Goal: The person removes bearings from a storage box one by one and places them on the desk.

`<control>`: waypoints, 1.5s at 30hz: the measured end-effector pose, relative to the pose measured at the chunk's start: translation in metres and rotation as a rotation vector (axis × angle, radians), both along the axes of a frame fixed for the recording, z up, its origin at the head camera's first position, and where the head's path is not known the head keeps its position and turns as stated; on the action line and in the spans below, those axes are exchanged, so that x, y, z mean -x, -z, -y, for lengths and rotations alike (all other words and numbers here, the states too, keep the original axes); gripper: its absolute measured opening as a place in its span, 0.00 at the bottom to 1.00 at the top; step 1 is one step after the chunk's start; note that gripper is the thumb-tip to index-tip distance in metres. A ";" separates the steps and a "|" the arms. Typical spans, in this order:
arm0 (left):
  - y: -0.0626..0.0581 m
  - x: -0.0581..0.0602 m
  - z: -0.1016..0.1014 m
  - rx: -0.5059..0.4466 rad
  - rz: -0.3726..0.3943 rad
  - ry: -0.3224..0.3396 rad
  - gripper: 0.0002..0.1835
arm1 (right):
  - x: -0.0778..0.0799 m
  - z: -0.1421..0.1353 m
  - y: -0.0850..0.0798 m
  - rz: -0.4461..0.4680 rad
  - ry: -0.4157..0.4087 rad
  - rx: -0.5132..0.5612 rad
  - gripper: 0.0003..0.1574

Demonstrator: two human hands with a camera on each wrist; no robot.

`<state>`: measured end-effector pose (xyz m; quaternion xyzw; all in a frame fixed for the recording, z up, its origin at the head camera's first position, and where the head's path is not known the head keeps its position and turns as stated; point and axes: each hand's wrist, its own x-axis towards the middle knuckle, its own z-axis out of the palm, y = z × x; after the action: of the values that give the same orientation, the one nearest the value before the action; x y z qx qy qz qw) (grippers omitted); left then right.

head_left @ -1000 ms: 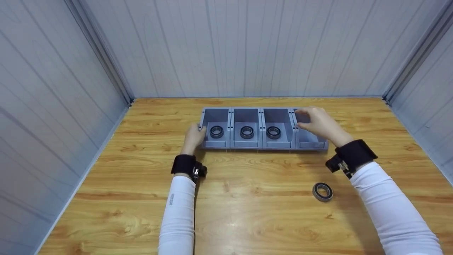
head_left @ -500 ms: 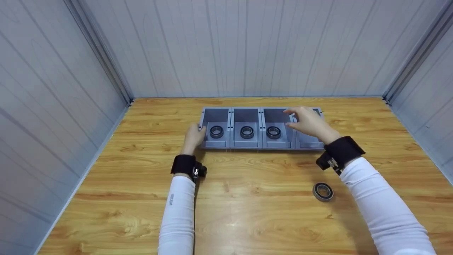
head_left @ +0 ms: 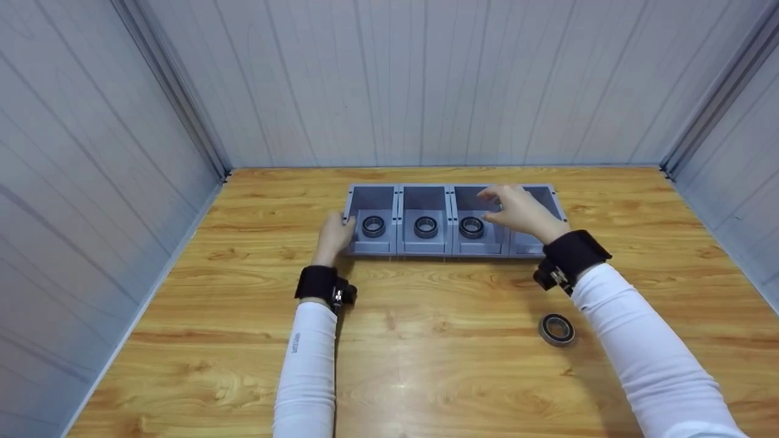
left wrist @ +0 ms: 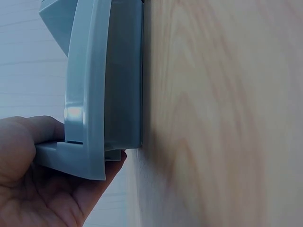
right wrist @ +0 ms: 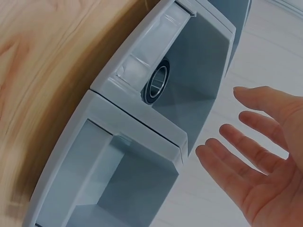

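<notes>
A row of joined grey storage bins (head_left: pixel 424 248) stands at the back of the table. My left hand (head_left: pixel 335 236) grips its left end; in the left wrist view the thumb lies over the bin's side wall (left wrist: pixel 78 158) and the fingers are behind it. One ball bearing lies in each of the three left bins, among them the bearing (head_left: pixel 471 227) in the third. My right hand (head_left: pixel 517 212) hovers above the third and fourth bins, fingers spread and loosely bent, holding nothing. In the right wrist view a bearing (right wrist: pixel 156 81) shows below the fingertips.
Another ball bearing (head_left: pixel 556 330) lies flat on the wooden table (head_left: pixel 426 365), in front of the row's right end and beside the right forearm. A white panel wall (head_left: pixel 389 85) rises behind the bins, with side walls left and right.
My right hand has moved left, from over the fourth bin to the edge of the third. My left hand keeps its grip, and the bins and bearings stay in place.
</notes>
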<state>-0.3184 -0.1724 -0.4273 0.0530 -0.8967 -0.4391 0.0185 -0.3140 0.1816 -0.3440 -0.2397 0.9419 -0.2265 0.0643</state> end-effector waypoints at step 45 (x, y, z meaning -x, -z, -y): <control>-0.001 -0.004 0.000 -0.002 0.044 0.017 0.11 | 0.013 0.033 0.048 -0.064 -0.035 -0.175 0.27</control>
<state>-0.3142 -0.1728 -0.4259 0.0549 -0.8968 -0.4391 -0.0051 -0.3265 0.1487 -0.3923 -0.2568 0.9552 -0.1345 0.0588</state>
